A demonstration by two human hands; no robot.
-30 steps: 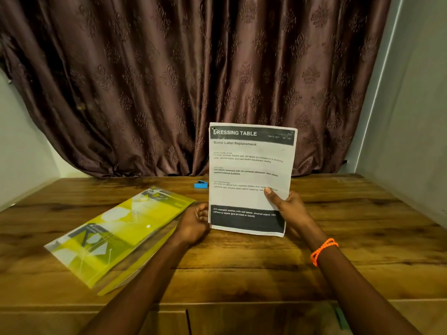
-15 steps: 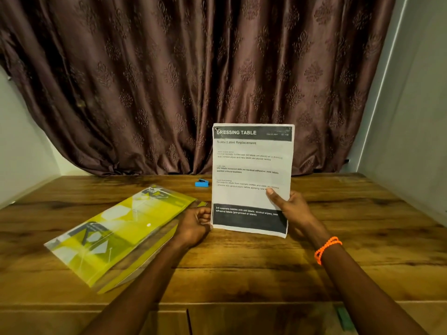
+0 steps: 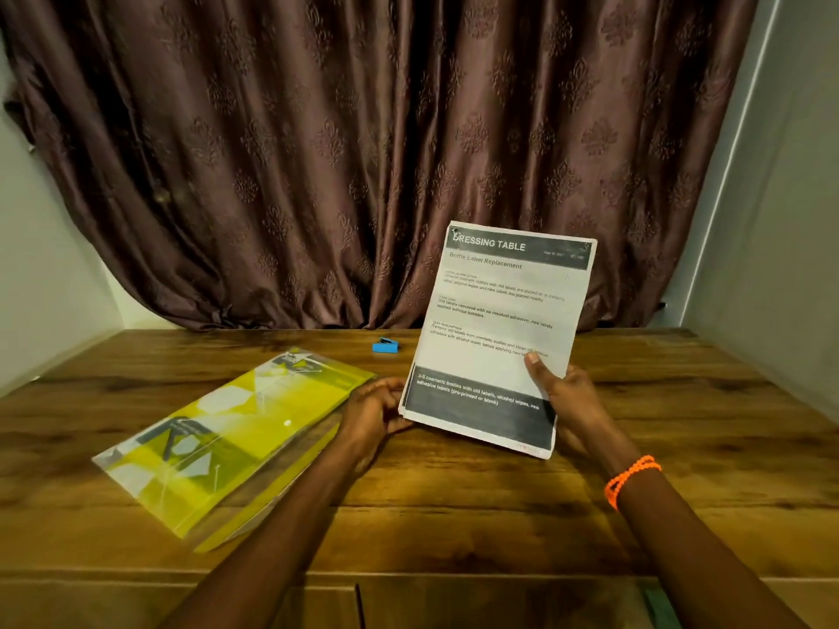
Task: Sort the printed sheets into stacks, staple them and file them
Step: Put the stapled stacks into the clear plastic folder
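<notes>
Since a second ago the held stack of printed sheets (image 3: 499,338) has tipped: its top now leans toward the right side of the desk (image 3: 681,424), where it stood squarer before, and the bottom edge sits lower and closer to the person. Both hands have followed it; nothing else on the desk has shifted.

The desk carries little. On its left half, running from near the front edge toward the middle, lies a yellow plastic file folder (image 3: 227,442), flat, with nothing visibly being slid into it. The stack is held upright above the middle of the desk, headed "DRESSING TABLE". The sheets look squared together, and a small mark at the top left corner may be a staple, though it is too small to be sure. The right hand (image 3: 567,401) grasps the lower right edge, thumb pressed on the front. The left hand (image 3: 374,413) curls round the lower left corner, just beside the folder. A small blue stapler (image 3: 386,346) sits near the far edge, well apart from both hands.

My reading is that sorting of this stack is done and stapling probably so; filing into the folder is left, and no other stacks are in view
</notes>
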